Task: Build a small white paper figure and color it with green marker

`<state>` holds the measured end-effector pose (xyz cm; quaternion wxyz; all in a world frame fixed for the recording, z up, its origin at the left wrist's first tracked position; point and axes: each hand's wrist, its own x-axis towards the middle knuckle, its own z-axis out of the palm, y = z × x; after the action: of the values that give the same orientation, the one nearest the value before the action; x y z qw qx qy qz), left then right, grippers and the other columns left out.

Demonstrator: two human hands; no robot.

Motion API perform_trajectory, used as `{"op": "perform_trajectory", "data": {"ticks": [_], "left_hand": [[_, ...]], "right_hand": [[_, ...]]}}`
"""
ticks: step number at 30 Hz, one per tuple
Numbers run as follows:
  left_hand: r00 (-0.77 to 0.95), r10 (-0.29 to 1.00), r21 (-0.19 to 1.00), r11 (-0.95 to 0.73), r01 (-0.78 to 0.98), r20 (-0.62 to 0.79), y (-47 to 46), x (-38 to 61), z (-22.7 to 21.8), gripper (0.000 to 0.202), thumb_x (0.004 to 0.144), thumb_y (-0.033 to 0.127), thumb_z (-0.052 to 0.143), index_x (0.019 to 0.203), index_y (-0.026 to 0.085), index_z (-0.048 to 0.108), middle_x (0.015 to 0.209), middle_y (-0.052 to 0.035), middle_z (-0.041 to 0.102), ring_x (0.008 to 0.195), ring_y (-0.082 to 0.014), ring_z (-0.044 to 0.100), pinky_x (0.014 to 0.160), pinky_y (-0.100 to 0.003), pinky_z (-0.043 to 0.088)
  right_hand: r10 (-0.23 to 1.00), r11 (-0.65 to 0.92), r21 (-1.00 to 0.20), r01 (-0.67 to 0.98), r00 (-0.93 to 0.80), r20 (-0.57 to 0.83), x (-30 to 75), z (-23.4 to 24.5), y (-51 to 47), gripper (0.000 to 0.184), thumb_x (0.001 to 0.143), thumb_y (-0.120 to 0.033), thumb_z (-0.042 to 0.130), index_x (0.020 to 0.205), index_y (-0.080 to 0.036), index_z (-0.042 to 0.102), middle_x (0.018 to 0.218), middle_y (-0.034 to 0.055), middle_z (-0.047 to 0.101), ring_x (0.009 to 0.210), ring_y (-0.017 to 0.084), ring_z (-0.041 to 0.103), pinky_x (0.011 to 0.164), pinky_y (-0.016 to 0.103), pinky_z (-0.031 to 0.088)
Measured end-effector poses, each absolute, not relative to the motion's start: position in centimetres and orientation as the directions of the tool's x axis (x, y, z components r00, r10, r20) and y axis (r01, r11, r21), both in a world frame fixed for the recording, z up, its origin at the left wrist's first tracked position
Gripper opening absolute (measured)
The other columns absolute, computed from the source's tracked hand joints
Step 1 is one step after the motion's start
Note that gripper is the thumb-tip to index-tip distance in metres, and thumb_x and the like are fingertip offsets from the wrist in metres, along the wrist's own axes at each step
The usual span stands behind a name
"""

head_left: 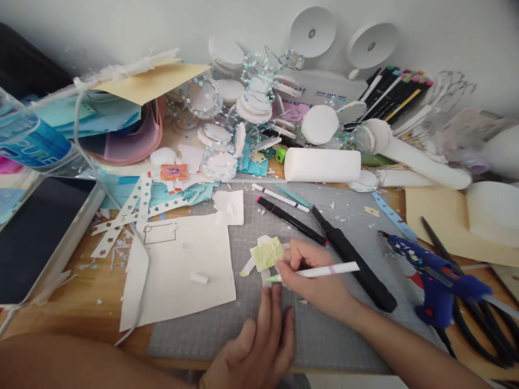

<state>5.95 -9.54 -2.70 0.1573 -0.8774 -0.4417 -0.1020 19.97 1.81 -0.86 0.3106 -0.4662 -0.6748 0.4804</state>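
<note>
A small paper cutout with short limbs, its middle coloured pale green, lies on the grey cutting mat. My right hand grips a slim white marker pen, its green tip down by the cutout's lower edge. From below, my left hand reaches in with outstretched fingers, fingertips at the cutout's bottom limb. A white pen cap rests on a sheet of white paper to the left. Behind my right hand lie a black marker and a black-handled cutter.
On the right are a blue glue gun and black scissors. A phone and a plastic bottle stand left, and a white cable crosses the paper. White discs and a white cylinder crowd the back.
</note>
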Motion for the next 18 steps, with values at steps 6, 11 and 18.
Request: {"op": "perform_trajectory", "data": {"ticks": [6,11,18], "left_hand": [[0.595,0.743,-0.209,-0.557,0.804,0.307,-9.6,5.9,-2.3,0.033,0.09,0.028,0.041,0.119,0.024,0.058,0.123,-0.0054,0.064,0.114,-0.0208,0.053,0.076,-0.031,0.028],[0.64,0.732,-0.249,-0.591,0.767,0.234,-9.5,5.6,-1.4,0.036,0.091,0.026,0.039,0.122,0.024,0.057,0.123,-0.0042,0.064,0.113,-0.0191,0.054,0.075,-0.031,0.027],[0.66,0.713,-0.252,-0.611,0.75,0.237,-9.1,5.5,-1.4,0.034,0.091,0.027,0.041,0.12,0.022,0.058,0.121,-0.0057,0.066,0.11,-0.0206,0.056,0.077,-0.032,0.027]], "right_hand": [[0.912,0.135,-0.919,0.37,-0.41,-0.031,20.1,-0.6,1.8,0.034,0.078,-0.015,0.055,0.056,-0.021,0.029,0.053,-0.0071,0.033,0.048,0.008,0.032,0.046,0.022,0.027],[0.897,0.196,-0.897,0.397,-0.442,0.0,20.3,-0.8,1.7,0.035,0.078,-0.016,0.056,0.056,-0.021,0.03,0.052,-0.0069,0.034,0.048,0.008,0.033,0.046,0.022,0.027],[0.898,0.129,-0.936,0.326,-0.439,-0.03,20.1,-0.4,2.0,0.033,0.081,-0.021,0.056,0.058,-0.021,0.032,0.054,-0.0066,0.035,0.049,0.008,0.034,0.046,0.021,0.028]]}}
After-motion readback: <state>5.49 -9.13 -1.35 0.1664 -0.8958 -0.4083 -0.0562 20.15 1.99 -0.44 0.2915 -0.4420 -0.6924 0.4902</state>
